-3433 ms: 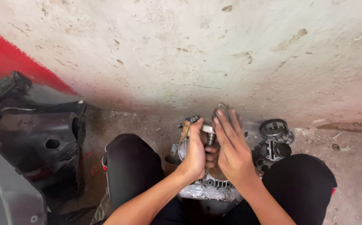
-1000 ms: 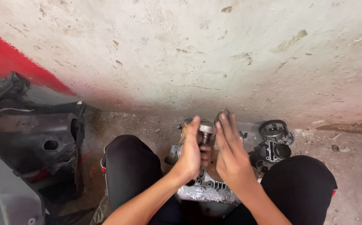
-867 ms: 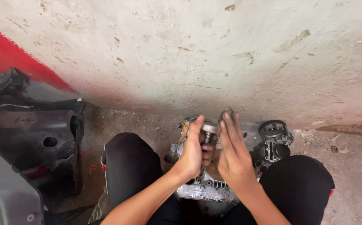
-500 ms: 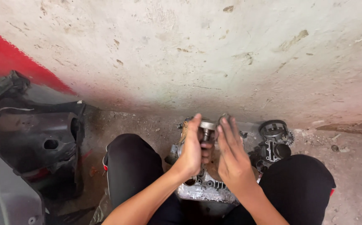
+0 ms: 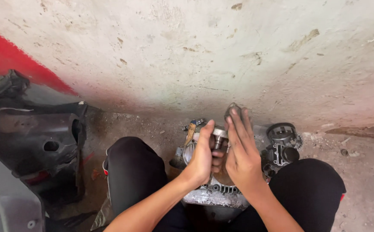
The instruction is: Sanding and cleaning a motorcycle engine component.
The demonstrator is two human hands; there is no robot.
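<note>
A grimy metal engine block sits on the floor between my knees. My left hand is wrapped around a short silvery cylindrical part standing up from the block. My right hand is held flat with its fingers straight, palm beside that part and close against it. The hands hide most of the block's top. A wooden-handled tool lies just behind the left hand.
A dark engine part with a round opening lies to the right of the block. Black plastic bike panels are piled at the left. A stained white wall with a red stripe rises close ahead. Dirty concrete floor surrounds me.
The right hand has shifted slightly up and down beside the silvery part, palm staying flat. The left hand keeps its grip. The block has not moved.
</note>
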